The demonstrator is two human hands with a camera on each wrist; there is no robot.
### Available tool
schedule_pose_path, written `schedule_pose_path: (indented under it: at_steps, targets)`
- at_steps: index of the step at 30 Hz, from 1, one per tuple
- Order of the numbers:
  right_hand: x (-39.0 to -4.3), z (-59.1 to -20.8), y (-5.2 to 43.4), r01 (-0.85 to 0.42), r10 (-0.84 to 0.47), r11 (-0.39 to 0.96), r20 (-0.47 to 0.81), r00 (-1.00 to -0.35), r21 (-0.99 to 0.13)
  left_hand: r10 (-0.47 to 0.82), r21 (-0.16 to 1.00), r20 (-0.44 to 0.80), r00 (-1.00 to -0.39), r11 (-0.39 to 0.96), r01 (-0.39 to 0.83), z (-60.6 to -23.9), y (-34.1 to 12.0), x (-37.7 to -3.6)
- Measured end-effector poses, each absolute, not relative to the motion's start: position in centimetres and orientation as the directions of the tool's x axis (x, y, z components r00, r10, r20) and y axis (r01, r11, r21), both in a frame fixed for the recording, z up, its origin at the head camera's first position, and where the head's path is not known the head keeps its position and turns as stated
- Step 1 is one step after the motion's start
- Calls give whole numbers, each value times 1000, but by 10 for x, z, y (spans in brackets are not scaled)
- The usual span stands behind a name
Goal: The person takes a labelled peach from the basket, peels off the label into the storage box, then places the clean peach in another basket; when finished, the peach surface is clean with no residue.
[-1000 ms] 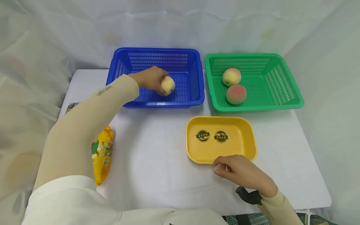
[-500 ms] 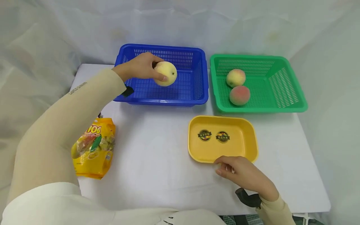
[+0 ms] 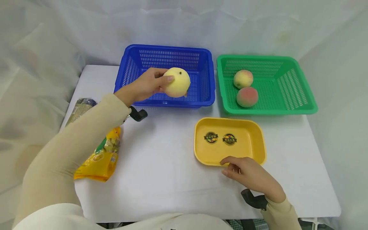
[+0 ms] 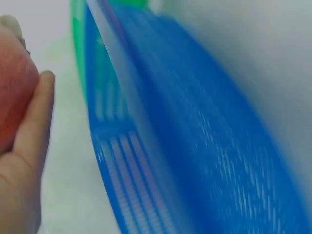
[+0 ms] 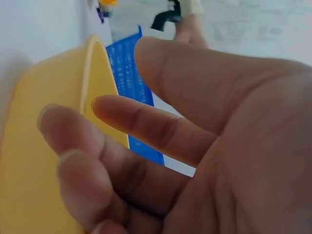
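Note:
My left hand (image 3: 148,84) grips a pale yellow peach (image 3: 179,83), which overlaps the blue basket (image 3: 172,103) in the head view. The left wrist view shows the red side of that peach (image 4: 14,92) at its left edge, with a finger along it. Down by the near rim of the yellow tray (image 3: 244,143), my right hand (image 3: 248,174) hangs loosely curled with nothing in it. In the right wrist view its fingers (image 5: 73,129) lie in front of the tray's outer wall (image 5: 44,146).
A green basket (image 3: 287,111) at the back right holds two peaches, one paler (image 3: 243,79) and one redder (image 3: 247,97). A yellow snack bag (image 3: 106,156) and a clear-wrapped package (image 3: 81,108) lie at the left, partly behind my left sleeve.
My left hand has lifted the peach up out of the blue basket and brought it slightly right and nearer me. The right hand stays by the tray.

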State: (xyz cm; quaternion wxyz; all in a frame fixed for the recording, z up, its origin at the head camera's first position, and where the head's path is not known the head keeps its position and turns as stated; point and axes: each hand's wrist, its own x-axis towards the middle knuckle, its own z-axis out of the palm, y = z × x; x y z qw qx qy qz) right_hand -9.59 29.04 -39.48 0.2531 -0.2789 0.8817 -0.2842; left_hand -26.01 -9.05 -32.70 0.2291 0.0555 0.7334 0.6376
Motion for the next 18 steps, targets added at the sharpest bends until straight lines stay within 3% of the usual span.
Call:
schedule_pose_path:
  at_steps: [4,8,12,18]
  targets:
    - [-96,-398,292,-325,-629,661,-264,-731,-676,439,948,-152,-885,-188,-256,-341,-64,-244]
    - [-96,-398,293,-298,-628,641,-261,-733,-707,490,840,-102,-866,-423,-339,-357,-40,-221]
    - [-98,-391,293,-295,-613,642,-243,-752,-707,535,717,-113,-837,-539,-441,-375,-25,-198]
    - [-102,-374,288,-401,-589,664,-111,-801,-631,601,591,-132,-788,-590,-549,-396,1,-178]
